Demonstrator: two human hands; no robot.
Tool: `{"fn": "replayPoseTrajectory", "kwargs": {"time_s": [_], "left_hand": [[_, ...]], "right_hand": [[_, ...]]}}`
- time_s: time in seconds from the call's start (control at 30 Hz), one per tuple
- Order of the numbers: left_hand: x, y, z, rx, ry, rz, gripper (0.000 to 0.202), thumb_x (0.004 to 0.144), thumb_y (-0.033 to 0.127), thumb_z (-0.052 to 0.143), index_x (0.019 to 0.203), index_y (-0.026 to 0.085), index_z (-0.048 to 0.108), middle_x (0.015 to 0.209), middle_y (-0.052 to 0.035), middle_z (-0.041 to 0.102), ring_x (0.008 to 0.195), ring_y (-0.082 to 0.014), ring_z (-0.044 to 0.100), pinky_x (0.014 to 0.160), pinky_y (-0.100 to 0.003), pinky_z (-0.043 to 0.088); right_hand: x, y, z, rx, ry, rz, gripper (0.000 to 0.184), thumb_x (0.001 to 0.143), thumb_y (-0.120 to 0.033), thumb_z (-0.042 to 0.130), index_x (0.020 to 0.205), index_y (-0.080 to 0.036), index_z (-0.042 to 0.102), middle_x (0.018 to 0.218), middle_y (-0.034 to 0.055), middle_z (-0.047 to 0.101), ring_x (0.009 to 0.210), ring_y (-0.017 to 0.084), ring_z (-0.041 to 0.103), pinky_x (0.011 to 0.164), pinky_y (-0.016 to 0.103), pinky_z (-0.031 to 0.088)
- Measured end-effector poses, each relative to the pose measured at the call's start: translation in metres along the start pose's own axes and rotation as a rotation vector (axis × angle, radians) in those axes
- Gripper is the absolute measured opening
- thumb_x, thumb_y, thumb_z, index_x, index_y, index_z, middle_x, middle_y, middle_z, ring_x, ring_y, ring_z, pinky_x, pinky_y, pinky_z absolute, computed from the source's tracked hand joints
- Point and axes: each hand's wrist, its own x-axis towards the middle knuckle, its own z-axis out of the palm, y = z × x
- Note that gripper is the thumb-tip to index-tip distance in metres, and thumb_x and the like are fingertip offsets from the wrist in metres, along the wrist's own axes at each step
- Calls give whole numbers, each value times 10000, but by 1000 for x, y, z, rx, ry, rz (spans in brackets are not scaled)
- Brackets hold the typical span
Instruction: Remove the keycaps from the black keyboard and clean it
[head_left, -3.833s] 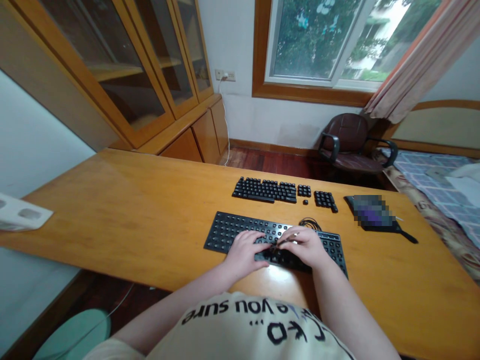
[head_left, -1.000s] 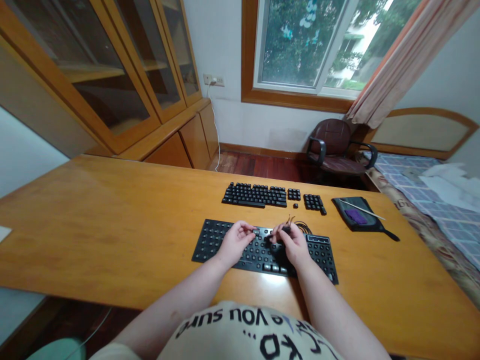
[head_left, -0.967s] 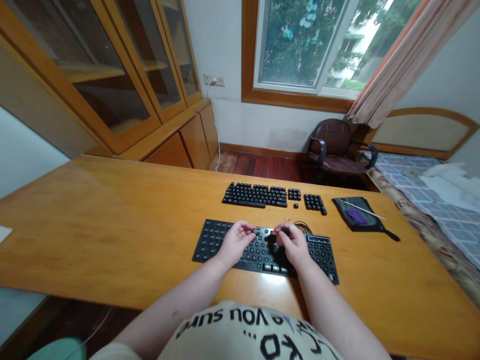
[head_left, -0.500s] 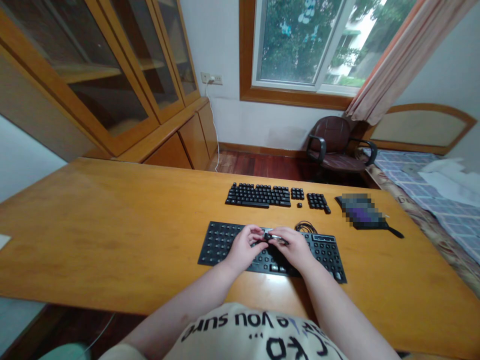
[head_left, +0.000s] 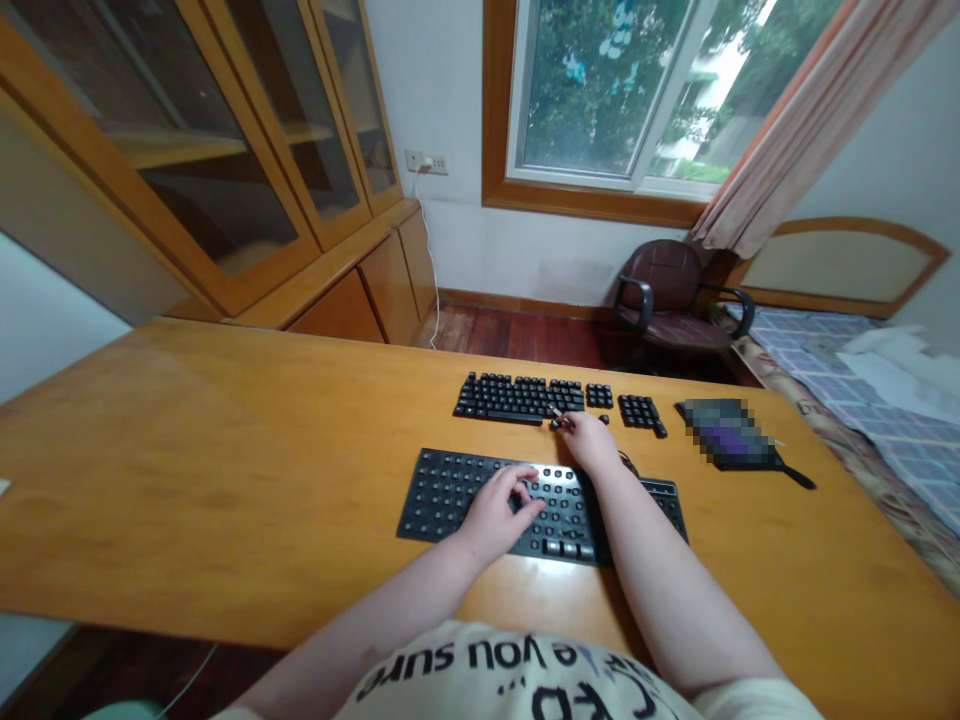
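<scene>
A black keyboard base (head_left: 442,490) lies on the desk in front of me, most of its switches bare and a few caps along its near edge. My left hand (head_left: 495,512) rests over its middle, fingers apart and curved, holding nothing. Farther out, my right hand (head_left: 589,440) is closed on a small thin tool (head_left: 556,411) that looks like a keycap puller. Its tip is at the near right edge of the laid-out black keycaps (head_left: 517,395), beside a small dark cap (head_left: 555,424). My fingers partly hide the tool.
More keycaps stand in groups (head_left: 641,412) to the right, with a black pouch (head_left: 757,450) beyond them. The keyboard's cable (head_left: 628,462) is partly behind my right wrist. An office chair (head_left: 667,295) stands past the wooden desk's (head_left: 225,450) far edge.
My right hand has moved from the keyboard base, away from me, to the laid-out keycaps. The hands have parted; the dark piece between them has left the base. My left hand stays over it.
</scene>
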Motion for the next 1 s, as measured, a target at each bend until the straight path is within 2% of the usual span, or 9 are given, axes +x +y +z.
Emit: {"fn": "replayPoseTrajectory", "kwargs": {"time_s": [0.33,0.57,0.77,1.0], "left_hand": [[3,4,-2,70,-34,43,304,759,163,606,1056,195,549,953,-28,621,769,-139,595,855,-322,448],[3,3,-2,86,-44,51,302,761,151,598,1056,195,550,949,-21,615,755,-133,585,835,-312,452],[3,1,-2,85,-41,66,301,766,153,595,1062,194,550,930,-23,617,782,-137,584,859,-311,444],[2,1,-2,99,-57,44,296,777,174,589,1070,190,555,916,-23,619,788,-142,586,855,-311,448]], "right_hand": [[0,-5,6,-54,-15,-38,211,847,-257,529,968,-219,697,1022,64,645,858,200,610,694,260,420],[2,-4,7,-44,-20,-30,239,831,-265,565,1038,-226,678,1018,49,644,893,188,601,722,241,411],[2,-4,6,-34,-36,-45,183,832,-270,565,933,-219,709,993,51,647,883,181,597,700,236,410],[1,-4,6,-9,-32,-80,182,835,-251,551,921,-216,708,1000,45,653,861,181,604,681,239,414]]}}
